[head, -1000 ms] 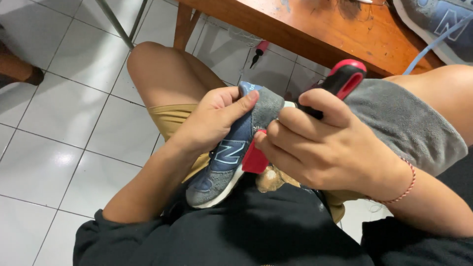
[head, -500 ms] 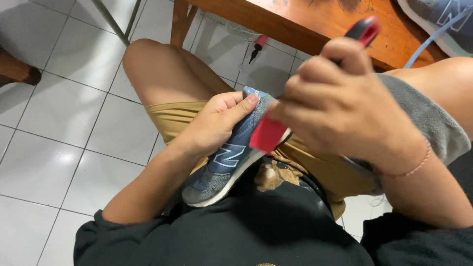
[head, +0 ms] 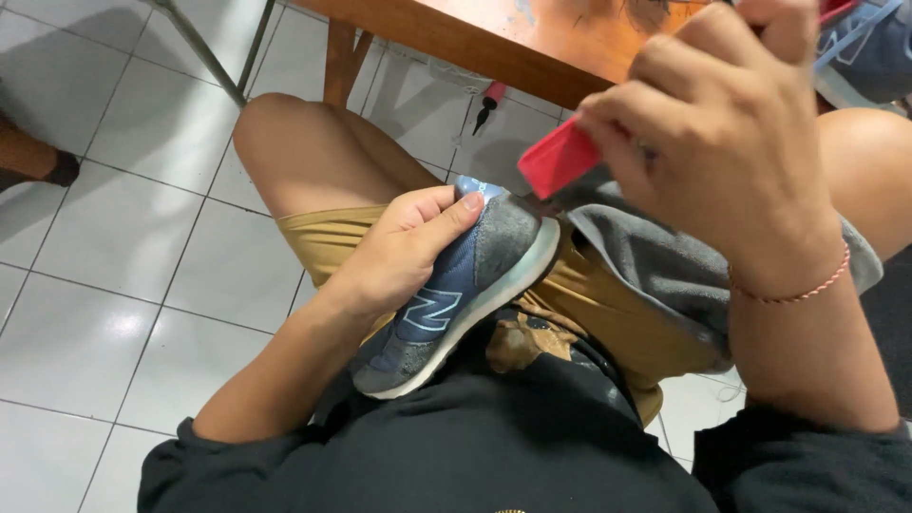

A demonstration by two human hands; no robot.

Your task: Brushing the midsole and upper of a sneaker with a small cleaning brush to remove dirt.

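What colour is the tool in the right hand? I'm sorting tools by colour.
Red, seen in the head view: the tool in the right hand.

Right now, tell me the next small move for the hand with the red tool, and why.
Probably lower the red tool to the shoe. The right hand holds it lifted above the grey cloth, clear of the shoe, while the left hand grips the shoe on the lap with its heel turned toward the tool.

Wooden table (head: 494,43) standing over white tiled floor (head: 114,285) — blue sneaker (head: 869,47) lying on top; small red-handled tool (head: 487,103) lying on tiles beneath.
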